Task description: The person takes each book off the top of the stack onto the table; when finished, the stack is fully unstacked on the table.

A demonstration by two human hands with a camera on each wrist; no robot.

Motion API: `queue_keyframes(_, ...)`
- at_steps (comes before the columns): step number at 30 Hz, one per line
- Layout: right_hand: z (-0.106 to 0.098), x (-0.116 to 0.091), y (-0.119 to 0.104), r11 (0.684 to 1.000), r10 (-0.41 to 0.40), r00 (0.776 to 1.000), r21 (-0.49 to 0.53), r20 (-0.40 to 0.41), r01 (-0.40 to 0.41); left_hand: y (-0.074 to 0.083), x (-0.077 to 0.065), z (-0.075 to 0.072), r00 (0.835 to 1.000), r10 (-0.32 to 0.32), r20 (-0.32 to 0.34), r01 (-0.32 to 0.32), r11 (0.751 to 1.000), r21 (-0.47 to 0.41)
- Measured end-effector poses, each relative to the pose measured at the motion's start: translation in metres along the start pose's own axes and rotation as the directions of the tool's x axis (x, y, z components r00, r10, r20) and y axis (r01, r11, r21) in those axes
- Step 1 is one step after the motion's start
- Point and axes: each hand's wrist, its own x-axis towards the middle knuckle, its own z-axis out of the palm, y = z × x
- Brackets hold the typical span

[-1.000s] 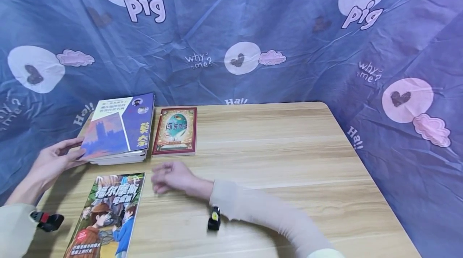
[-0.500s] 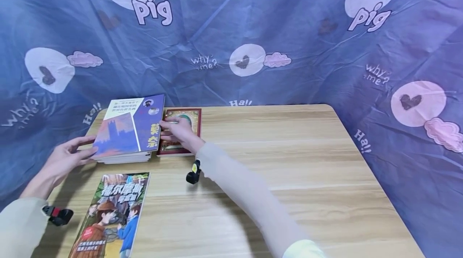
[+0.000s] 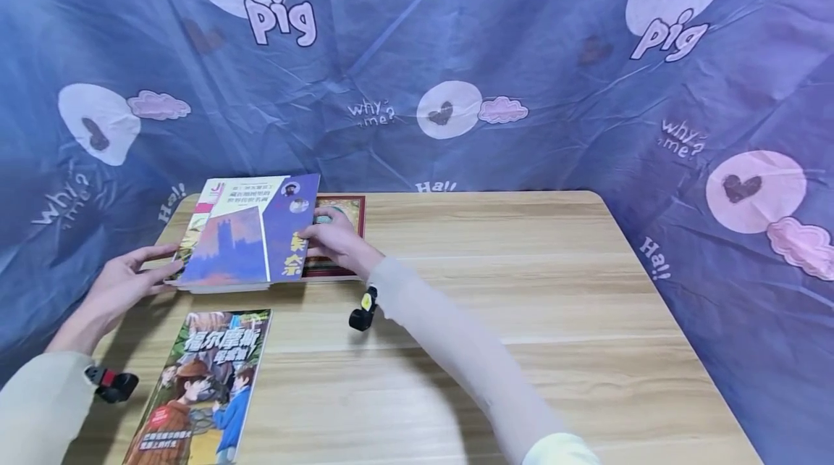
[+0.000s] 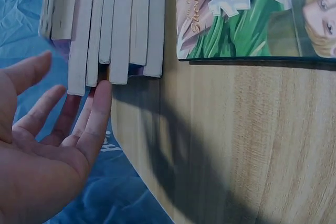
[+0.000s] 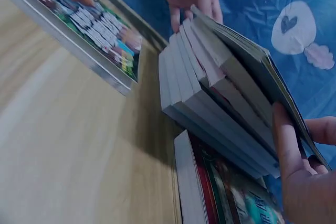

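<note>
A purple-and-white book (image 3: 241, 240) with a castle picture lies over a stack of books (image 4: 113, 35) at the table's back left. My right hand (image 3: 342, 239) pinches the book's right edge, thumb above and fingers beneath; in the right wrist view that edge is raised off the stack. At the stack's left side, my left hand (image 3: 127, 284) touches the book edges with its fingertips, its thumb standing apart in the left wrist view. Partly covered by the purple book and my right hand is a red-bordered book (image 3: 355, 210) lying flat, right of the stack.
Nearer the table's front left lies a comic-style book (image 3: 202, 392) with a detective on its cover. The wooden table (image 3: 521, 320) runs to the right. A blue printed cloth (image 3: 534, 30) hangs behind and at the sides.
My right hand has moved from the table in front to the purple book's right edge and gripped it. The book has slid right, baring another cover at its left. My left hand stays by the stack.
</note>
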Motion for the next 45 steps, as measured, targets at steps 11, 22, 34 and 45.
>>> queue_keyframes(11, -0.038, -0.061, 0.000, 0.999, 0.031, 0.997, -0.014, 0.071, -0.030, -0.002, 0.002, -0.002, 0.998, -0.044, -0.038, 0.049, 0.990, 0.132)
queue_keyframes(22, -0.085, -0.154, 0.033, 0.992, 0.119, 0.975, -0.071, 0.187, -0.108, -0.003, 0.004, 0.001, 0.999, -0.028, -0.016, 0.029, 0.994, 0.103)
queue_keyframes(34, -0.106, -0.202, 0.079, 0.987, 0.158, 0.973, -0.047, 0.169, -0.152, -0.001, 0.004, 0.002, 1.000, -0.028, -0.012, 0.028, 0.996, 0.081)
queue_keyframes(45, -0.100, -0.203, 0.096, 0.988, 0.147, 0.984, -0.063, 0.104, -0.141, -0.003, 0.002, -0.002, 1.000, -0.021, 0.000, 0.021, 1.000, 0.009)
